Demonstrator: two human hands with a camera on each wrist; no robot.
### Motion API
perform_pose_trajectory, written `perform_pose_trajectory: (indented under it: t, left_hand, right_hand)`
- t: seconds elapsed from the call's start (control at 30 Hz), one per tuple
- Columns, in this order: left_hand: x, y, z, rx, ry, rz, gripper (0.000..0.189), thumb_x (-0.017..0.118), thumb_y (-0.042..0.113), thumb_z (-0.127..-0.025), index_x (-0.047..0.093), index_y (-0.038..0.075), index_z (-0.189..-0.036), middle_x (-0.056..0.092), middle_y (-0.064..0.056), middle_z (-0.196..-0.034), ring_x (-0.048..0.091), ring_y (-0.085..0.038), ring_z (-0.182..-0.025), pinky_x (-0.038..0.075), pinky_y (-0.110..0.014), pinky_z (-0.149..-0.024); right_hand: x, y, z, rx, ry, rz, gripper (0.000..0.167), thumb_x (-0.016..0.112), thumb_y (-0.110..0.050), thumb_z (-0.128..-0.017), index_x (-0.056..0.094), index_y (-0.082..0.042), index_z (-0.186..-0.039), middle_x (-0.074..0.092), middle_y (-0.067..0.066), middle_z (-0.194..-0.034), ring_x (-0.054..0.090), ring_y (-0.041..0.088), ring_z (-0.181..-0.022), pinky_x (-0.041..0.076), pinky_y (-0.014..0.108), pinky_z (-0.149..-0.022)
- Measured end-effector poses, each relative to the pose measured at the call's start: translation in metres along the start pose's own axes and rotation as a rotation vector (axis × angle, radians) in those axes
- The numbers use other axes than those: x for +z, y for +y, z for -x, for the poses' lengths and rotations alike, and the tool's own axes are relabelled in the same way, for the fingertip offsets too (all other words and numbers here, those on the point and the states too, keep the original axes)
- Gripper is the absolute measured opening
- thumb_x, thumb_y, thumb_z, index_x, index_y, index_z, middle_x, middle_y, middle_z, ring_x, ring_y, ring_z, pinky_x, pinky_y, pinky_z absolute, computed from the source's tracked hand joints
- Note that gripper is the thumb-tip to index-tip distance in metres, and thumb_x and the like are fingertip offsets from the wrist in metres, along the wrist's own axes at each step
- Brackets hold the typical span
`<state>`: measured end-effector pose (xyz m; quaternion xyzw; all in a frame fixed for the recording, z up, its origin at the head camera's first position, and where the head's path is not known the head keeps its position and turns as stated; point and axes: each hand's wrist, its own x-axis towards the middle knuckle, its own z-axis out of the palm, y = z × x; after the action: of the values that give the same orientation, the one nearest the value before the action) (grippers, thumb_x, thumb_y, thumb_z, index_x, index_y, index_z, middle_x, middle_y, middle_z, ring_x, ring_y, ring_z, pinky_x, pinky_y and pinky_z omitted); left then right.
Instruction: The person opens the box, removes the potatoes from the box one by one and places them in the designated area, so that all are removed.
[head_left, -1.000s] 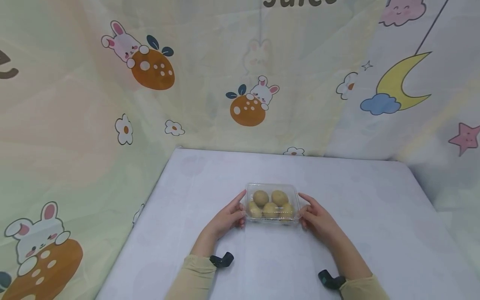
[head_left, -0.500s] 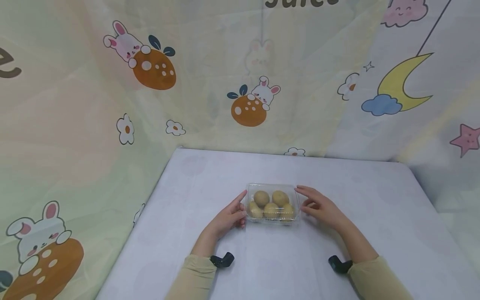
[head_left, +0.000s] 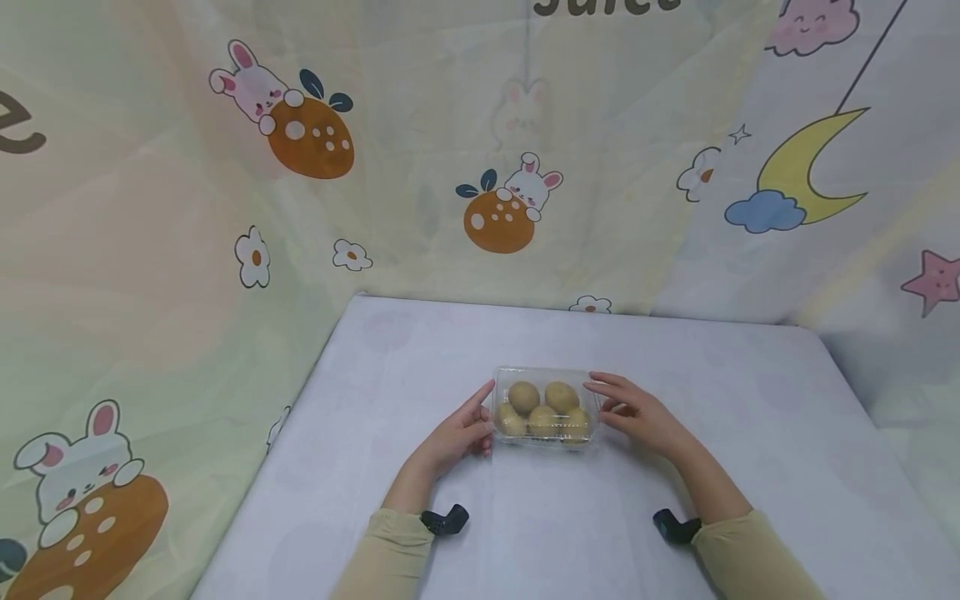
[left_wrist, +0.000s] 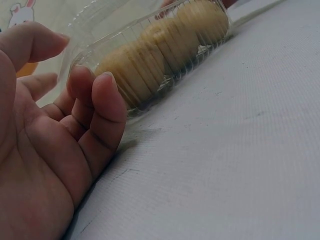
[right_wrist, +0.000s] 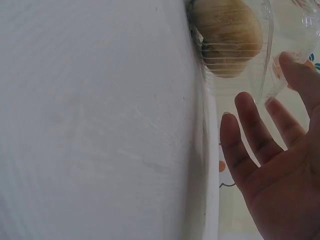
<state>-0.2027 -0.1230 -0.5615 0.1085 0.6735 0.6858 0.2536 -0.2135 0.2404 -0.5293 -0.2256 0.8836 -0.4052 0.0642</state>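
Note:
A clear plastic clamshell container (head_left: pixel 504 373) with several potatoes (head_left: pixel 543 421) in it sits on the white table (head_left: pixel 420 342). At its left end is my left hand (head_left: pixel 448 439), index finger stretched toward the back corner, the other fingers loosely bent. In the left wrist view, bent fingertips (left_wrist: pixel 107 85) are at the container's end wall, with potatoes (left_wrist: pixel 135 70) behind the ribbed plastic. My right hand (head_left: pixel 641 417) is at the right end, fingers extended over the back right edge. In the right wrist view its fingers (right_wrist: pixel 255 130) are spread, close to the clear plastic.
Behind the table hangs a printed cloth backdrop (head_left: pixel 412 125) with rabbits, flowers and a moon. A black wrist camera (head_left: pixel 444 521) is on the left wrist, another black wrist camera (head_left: pixel 675 528) on the right. The table's back edge lies beyond the container.
My right hand has shifted from the container's right side up toward its back right corner, its fingers now reaching over the edge. The left hand and container look still.

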Motion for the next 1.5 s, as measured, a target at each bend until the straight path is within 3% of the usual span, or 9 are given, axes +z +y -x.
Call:
perform_pose_trajectory:
  t: [0.63, 0.9, 1.2, 1.37, 1.5]
  left_hand:
    - [0.001, 0.002, -0.002, -0.012, -0.013, 0.037, 0.06, 0.044, 0.029, -0.102, 0.021, 0.055, -0.15, 0.05, -0.002, -0.087, 0.051, -0.017, -0.072, 0.053, -0.032, -0.07]
    - [0.001, 0.001, -0.003, -0.013, -0.019, 0.068, 0.056, 0.041, 0.029, -0.105, 0.021, 0.048, -0.153, 0.049, -0.001, -0.085, 0.051, -0.016, -0.072, 0.054, -0.031, -0.07]
    - [0.001, 0.002, -0.001, -0.014, -0.008, 0.064, 0.056, 0.046, 0.034, -0.103, 0.023, 0.045, -0.153, 0.05, -0.002, -0.086, 0.052, -0.016, -0.073, 0.054, -0.032, -0.072]
    - [0.001, 0.001, 0.0, -0.017, -0.008, 0.061, 0.059, 0.048, 0.031, -0.102, 0.023, 0.042, -0.155, 0.049, -0.002, -0.087, 0.053, -0.016, -0.073, 0.054, -0.031, -0.072]
    - [0.001, 0.0, -0.001, -0.019, -0.016, 0.067, 0.063, 0.051, 0.029, -0.101, 0.022, 0.038, -0.156, 0.048, -0.002, -0.089, 0.051, -0.015, -0.072, 0.054, -0.031, -0.071]
  right_hand:
    - [-0.007, -0.003, -0.004, -0.005, 0.015, 0.037, 0.049, 0.065, -0.026, -0.096, 0.052, -0.029, -0.144, 0.043, 0.004, -0.153, 0.062, 0.015, -0.101, 0.055, 0.028, -0.085]
    - [-0.01, -0.003, -0.01, 0.032, 0.039, 0.016, 0.046, 0.062, -0.026, -0.098, 0.052, -0.034, -0.142, 0.049, 0.003, -0.146, 0.063, 0.02, -0.101, 0.055, 0.032, -0.08]
    - [-0.013, -0.006, -0.017, 0.032, 0.073, -0.056, 0.041, 0.059, -0.027, -0.1, 0.054, -0.031, -0.141, 0.046, 0.006, -0.147, 0.062, 0.021, -0.099, 0.056, 0.031, -0.073]
    - [-0.014, -0.007, -0.021, 0.05, 0.065, -0.098, 0.042, 0.059, -0.031, -0.1, 0.053, -0.029, -0.141, 0.047, 0.006, -0.147, 0.064, 0.028, -0.095, 0.057, 0.039, -0.073]
    - [-0.015, -0.008, -0.024, 0.084, 0.055, -0.119, 0.042, 0.059, -0.036, -0.099, 0.054, -0.03, -0.14, 0.055, 0.007, -0.136, 0.064, 0.031, -0.094, 0.057, 0.046, -0.076]
